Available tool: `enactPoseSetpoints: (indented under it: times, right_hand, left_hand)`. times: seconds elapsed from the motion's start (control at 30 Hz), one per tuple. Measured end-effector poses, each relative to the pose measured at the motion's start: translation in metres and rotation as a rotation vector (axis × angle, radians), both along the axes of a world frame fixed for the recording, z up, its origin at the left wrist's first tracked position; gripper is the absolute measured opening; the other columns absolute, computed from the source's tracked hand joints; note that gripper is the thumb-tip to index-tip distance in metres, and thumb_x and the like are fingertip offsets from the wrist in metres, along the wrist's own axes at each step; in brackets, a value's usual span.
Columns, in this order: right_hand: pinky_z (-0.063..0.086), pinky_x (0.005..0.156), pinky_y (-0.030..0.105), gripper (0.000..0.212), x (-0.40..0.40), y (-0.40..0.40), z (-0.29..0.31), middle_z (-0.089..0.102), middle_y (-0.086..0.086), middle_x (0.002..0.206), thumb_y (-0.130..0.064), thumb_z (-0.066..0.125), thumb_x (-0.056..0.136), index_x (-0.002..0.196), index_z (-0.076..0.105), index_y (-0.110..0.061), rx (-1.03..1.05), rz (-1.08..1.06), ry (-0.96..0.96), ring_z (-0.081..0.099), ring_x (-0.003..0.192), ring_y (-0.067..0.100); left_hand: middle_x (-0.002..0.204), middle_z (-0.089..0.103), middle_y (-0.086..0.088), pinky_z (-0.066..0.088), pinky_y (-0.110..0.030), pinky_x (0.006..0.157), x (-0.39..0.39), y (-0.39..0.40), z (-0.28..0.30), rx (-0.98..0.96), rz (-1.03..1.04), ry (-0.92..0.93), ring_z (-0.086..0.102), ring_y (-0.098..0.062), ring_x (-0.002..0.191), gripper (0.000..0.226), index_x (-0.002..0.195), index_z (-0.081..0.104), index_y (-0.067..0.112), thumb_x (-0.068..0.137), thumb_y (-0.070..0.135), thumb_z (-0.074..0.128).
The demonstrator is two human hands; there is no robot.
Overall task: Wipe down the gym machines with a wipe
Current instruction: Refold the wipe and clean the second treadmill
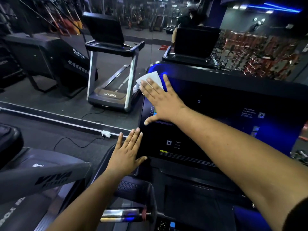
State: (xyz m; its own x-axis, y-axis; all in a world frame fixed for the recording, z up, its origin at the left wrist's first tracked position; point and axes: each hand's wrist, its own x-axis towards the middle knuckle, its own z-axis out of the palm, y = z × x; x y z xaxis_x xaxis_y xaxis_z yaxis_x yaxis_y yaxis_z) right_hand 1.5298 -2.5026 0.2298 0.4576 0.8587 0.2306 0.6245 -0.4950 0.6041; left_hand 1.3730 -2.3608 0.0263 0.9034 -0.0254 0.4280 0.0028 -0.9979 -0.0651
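A black treadmill console (216, 114) with a glossy dark screen fills the middle and right. My right hand (160, 99) lies flat with straight fingers on its upper left corner and presses a white wipe (152, 78) against the screen. The wipe sticks out beyond my fingertips. My left hand (128, 152) rests open with spread fingers on the console's lower left edge. It holds nothing.
A wall mirror ahead reflects another treadmill (113, 67) and gym equipment. A grey machine (41, 174) stands close on my left. A white socket (106, 133) with a black cable sits on the floor. A chrome handlebar (123, 214) lies below the console.
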Motion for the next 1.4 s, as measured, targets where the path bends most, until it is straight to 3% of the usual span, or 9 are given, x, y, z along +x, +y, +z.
enactPoseSetpoints:
  times: [0.23, 0.4, 0.57, 0.63, 0.7, 0.83, 0.97, 1.2, 1.4]
  right_hand:
    - [-0.010, 0.117, 0.068, 0.142, -0.053, -0.033, -0.123, -0.012, 0.010, 0.168, -0.102, 0.025, 0.060, 0.160, -0.007, -0.006, -0.086, 0.039, 0.163, -0.012, 0.155, 0.027]
    - [-0.018, 0.115, 0.067, 0.142, -0.094, -0.079, -0.203, -0.005, 0.008, 0.169, -0.102, 0.031, 0.059, 0.160, -0.005, -0.009, -0.394, 0.052, 0.377, -0.014, 0.155, 0.025]
    - [-0.012, 0.117, 0.067, 0.131, -0.049, -0.098, -0.150, 0.008, -0.001, 0.169, -0.101, 0.026, 0.063, 0.162, 0.008, -0.017, -0.516, 0.128, 0.221, 0.000, 0.155, 0.016]
    - [-0.009, 0.117, 0.067, 0.129, -0.027, -0.090, -0.113, 0.016, -0.001, 0.167, -0.101, 0.025, 0.062, 0.161, 0.015, -0.021, -0.433, 0.144, 0.184, 0.011, 0.154, 0.014]
    - [-0.007, 0.116, 0.069, 0.127, -0.005, -0.079, -0.072, 0.013, 0.000, 0.166, -0.101, 0.021, 0.063, 0.161, 0.007, -0.021, -0.263, 0.132, 0.107, 0.018, 0.153, 0.015]
    - [0.000, 0.113, 0.076, 0.125, 0.023, -0.070, 0.004, -0.010, 0.001, 0.168, -0.101, 0.014, 0.067, 0.156, -0.020, -0.020, 0.066, -0.087, 0.007, -0.006, 0.156, 0.019]
    - [-0.007, 0.115, 0.072, 0.135, 0.003, -0.071, -0.025, -0.018, 0.007, 0.167, -0.102, 0.017, 0.063, 0.160, -0.010, -0.012, 0.265, -0.173, 0.068, -0.015, 0.155, 0.026]
    - [-0.006, 0.117, 0.069, 0.140, -0.075, -0.120, -0.184, -0.008, 0.010, 0.169, -0.102, 0.026, 0.061, 0.160, -0.003, -0.007, -0.137, 0.000, 0.291, -0.008, 0.156, 0.027]
    - [-0.012, 0.118, 0.064, 0.129, -0.047, -0.148, -0.159, 0.012, -0.001, 0.168, -0.100, 0.025, 0.065, 0.162, 0.006, -0.017, -0.499, 0.138, 0.215, 0.006, 0.156, 0.017]
  left_hand:
    - [0.171, 0.007, -0.010, 0.013, -0.060, 0.123, -0.026, 0.011, -0.031, -0.033, 0.055, 0.048, 0.010, -0.024, 0.158, 0.101, 0.162, 0.016, 0.006, 0.089, 0.072, 0.041]
    - [0.171, 0.005, -0.009, 0.010, -0.059, 0.123, -0.034, 0.017, -0.033, -0.018, 0.064, 0.062, 0.008, -0.023, 0.158, 0.100, 0.162, 0.014, 0.007, 0.091, 0.073, 0.037]
    - [0.171, 0.010, -0.010, 0.018, -0.061, 0.122, -0.015, 0.007, -0.012, -0.002, 0.008, 0.011, 0.010, -0.022, 0.158, 0.098, 0.162, 0.013, 0.008, 0.091, 0.071, 0.039]
    - [0.170, 0.011, -0.010, 0.017, -0.061, 0.122, -0.004, 0.001, -0.003, 0.002, -0.010, -0.005, 0.010, -0.022, 0.158, 0.098, 0.162, 0.014, 0.009, 0.090, 0.070, 0.041]
    - [0.171, 0.009, -0.009, 0.014, -0.059, 0.124, 0.007, -0.007, 0.007, 0.022, -0.027, -0.018, 0.008, -0.021, 0.158, 0.097, 0.162, 0.014, 0.010, 0.091, 0.070, 0.041]
    - [0.171, 0.005, -0.008, 0.011, -0.057, 0.125, 0.019, -0.016, 0.020, 0.044, -0.038, -0.035, 0.003, -0.019, 0.158, 0.097, 0.163, 0.013, 0.010, 0.092, 0.071, 0.039]
    - [0.171, 0.007, -0.008, 0.009, -0.056, 0.125, 0.024, -0.018, 0.021, 0.048, -0.019, -0.049, 0.005, -0.021, 0.158, 0.096, 0.162, 0.015, 0.009, 0.092, 0.071, 0.037]
    - [0.171, 0.005, -0.008, 0.006, -0.056, 0.126, 0.023, -0.012, 0.016, 0.066, -0.010, -0.035, 0.001, -0.019, 0.158, 0.095, 0.163, 0.012, 0.010, 0.093, 0.070, 0.036]
    - [0.171, 0.005, -0.009, 0.007, -0.056, 0.126, 0.033, -0.016, 0.026, 0.075, -0.025, -0.062, 0.003, -0.021, 0.158, 0.096, 0.163, 0.010, 0.009, 0.093, 0.071, 0.034]
